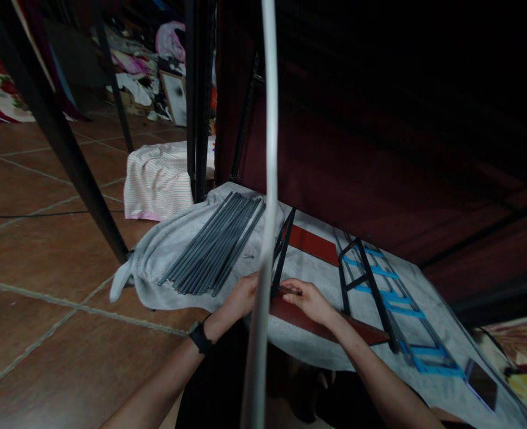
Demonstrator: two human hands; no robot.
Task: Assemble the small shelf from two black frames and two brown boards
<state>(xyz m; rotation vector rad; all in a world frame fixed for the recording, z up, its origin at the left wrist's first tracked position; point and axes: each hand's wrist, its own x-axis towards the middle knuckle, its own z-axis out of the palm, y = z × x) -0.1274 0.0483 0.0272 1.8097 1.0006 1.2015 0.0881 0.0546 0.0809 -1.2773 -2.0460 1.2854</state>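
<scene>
Hands meet at foot of thin black rod standing on grey cloth. Right hand pinched shut on small dark piece at rod's base; left hand beside it, partly behind white pole, grip unclear. Bundle of grey rods lies just left

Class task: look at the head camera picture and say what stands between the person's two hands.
Between the left hand and the right hand, the head view shows a white pole in the foreground and a black metal rod at their fingertips.
</scene>
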